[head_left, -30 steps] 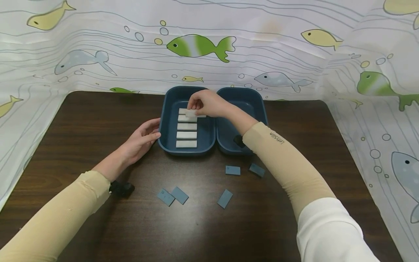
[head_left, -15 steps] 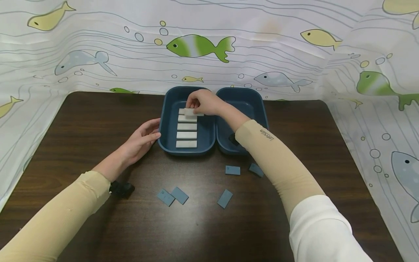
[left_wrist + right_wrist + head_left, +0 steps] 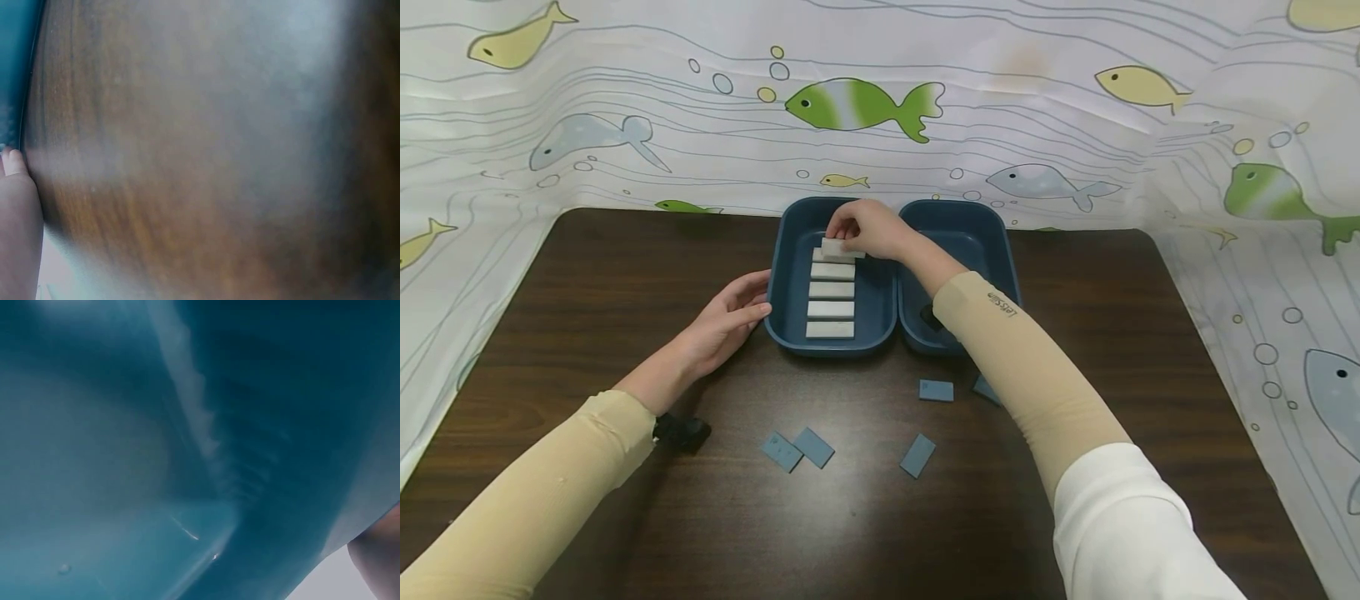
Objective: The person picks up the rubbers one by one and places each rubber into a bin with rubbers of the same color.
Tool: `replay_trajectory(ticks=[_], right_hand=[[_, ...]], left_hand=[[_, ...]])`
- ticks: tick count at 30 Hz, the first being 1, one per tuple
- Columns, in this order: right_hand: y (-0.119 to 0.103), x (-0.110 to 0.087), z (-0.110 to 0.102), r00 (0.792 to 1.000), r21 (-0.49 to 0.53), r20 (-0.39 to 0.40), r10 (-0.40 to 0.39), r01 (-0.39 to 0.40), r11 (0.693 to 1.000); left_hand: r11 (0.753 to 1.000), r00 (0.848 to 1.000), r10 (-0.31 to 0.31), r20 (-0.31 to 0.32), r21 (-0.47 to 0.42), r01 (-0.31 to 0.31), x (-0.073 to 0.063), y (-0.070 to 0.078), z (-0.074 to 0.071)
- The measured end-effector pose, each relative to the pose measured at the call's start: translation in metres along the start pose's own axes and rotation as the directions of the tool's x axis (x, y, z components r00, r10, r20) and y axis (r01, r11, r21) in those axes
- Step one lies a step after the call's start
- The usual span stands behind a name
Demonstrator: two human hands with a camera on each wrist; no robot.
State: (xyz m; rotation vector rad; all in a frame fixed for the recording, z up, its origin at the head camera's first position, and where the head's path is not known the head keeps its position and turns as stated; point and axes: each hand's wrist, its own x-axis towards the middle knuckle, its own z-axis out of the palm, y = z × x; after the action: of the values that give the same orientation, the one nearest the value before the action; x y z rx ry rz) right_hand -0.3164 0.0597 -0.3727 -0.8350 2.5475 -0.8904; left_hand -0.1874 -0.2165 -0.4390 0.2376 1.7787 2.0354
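Note:
My right hand (image 3: 871, 229) pinches a white rectangular tile (image 3: 837, 248) between thumb and fingers, over the far end of a column of white tiles (image 3: 831, 291). The held tile partly covers the farthest one, and I cannot tell whether they touch. The column lies in the left dark blue tray (image 3: 875, 321). My left hand (image 3: 718, 325) rests its fingertips and thumb against this tray's left wall, its fingers relaxed. In the left wrist view, fingertips (image 3: 14, 161) meet the blue wall (image 3: 14, 69). The right wrist view shows mostly blurred blue plastic.
A second blue tray (image 3: 973, 229) stands right beside the first, partly under my right forearm. Several blue-grey tiles lie on the dark wooden table (image 3: 700, 517) in front: an overlapping pair (image 3: 797, 448), a slanted tile (image 3: 917, 456) and others by the sleeve. A fish-print sheet (image 3: 700, 50) hangs behind.
My right hand has moved the pinched tile slightly left and toward the far wall of the tray, and the forearm has swung left. My left hand stays against the tray.

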Motion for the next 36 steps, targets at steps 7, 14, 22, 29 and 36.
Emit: replay_trajectory(ticks=[7,14,22,29,36], right_hand=[[0.005,0.003,0.0,0.999,-0.011,-0.051,0.001,-0.001,1.0],[0.008,0.007,0.002,0.997,-0.02,-0.078,0.002,-0.004,1.0],[0.009,0.014,0.0,0.997,-0.035,-0.076,-0.021,0.018,0.999],[0.011,0.019,-0.001,0.997,-0.054,-0.069,-0.035,0.031,0.998],[0.009,0.022,0.0,0.996,-0.058,-0.075,-0.048,0.044,0.997]], left_hand=[[1.0,1.0,-0.007,0.002,-0.004,0.007,-0.002,0.001,0.001],[1.0,1.0,-0.006,-0.006,0.0,0.006,-0.002,-0.001,0.001],[1.0,1.0,0.0,-0.007,0.005,0.0,-0.002,-0.001,0.001],[1.0,1.0,0.011,-0.003,-0.003,-0.011,-0.002,-0.001,0.0],[1.0,1.0,0.02,-0.005,-0.006,-0.02,-0.001,-0.002,0.0]])
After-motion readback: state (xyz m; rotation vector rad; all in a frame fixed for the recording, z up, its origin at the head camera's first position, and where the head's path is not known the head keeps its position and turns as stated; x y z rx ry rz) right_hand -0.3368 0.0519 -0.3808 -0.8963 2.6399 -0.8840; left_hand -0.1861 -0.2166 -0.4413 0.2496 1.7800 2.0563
